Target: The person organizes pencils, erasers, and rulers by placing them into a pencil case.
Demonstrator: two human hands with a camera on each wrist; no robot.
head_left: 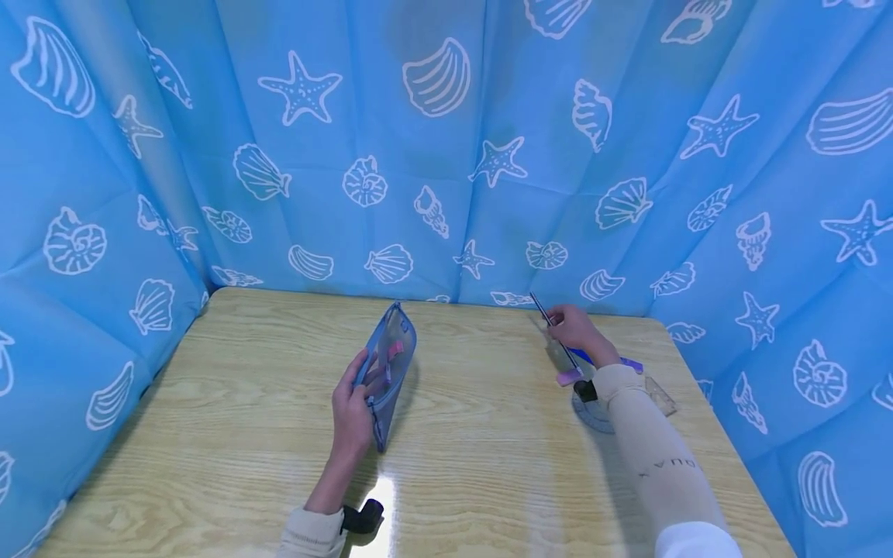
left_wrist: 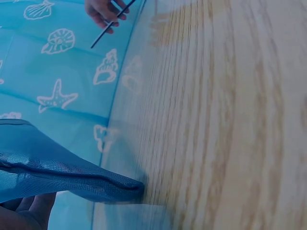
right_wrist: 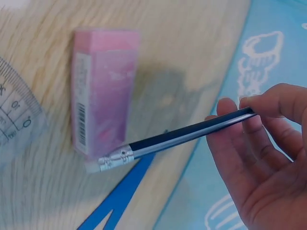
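Note:
My left hand [head_left: 352,411] grips a blue mesh zip pouch [head_left: 401,380] by its near side, above the table. The pouch's mouth gapes, and a small pink item [head_left: 395,349] shows inside. In the left wrist view the mesh pouch [left_wrist: 72,175] hides most of the fingers. At the far right of the table, my right hand [head_left: 575,327] pinches a dark, silver-striped pencil [right_wrist: 177,138] between thumb and fingertips. The pencil's metal-banded end points down beside a pink and purple eraser [right_wrist: 103,91]; whether they touch I cannot tell.
A clear protractor [head_left: 593,416] lies near the right wrist, and a transparent flat ruler-like piece [head_left: 660,395] lies beyond the forearm. A flat blue piece [right_wrist: 120,191] with an angled cut-out rests by the eraser. Blue shell-patterned curtains [head_left: 432,155] border the wooden table [head_left: 230,403].

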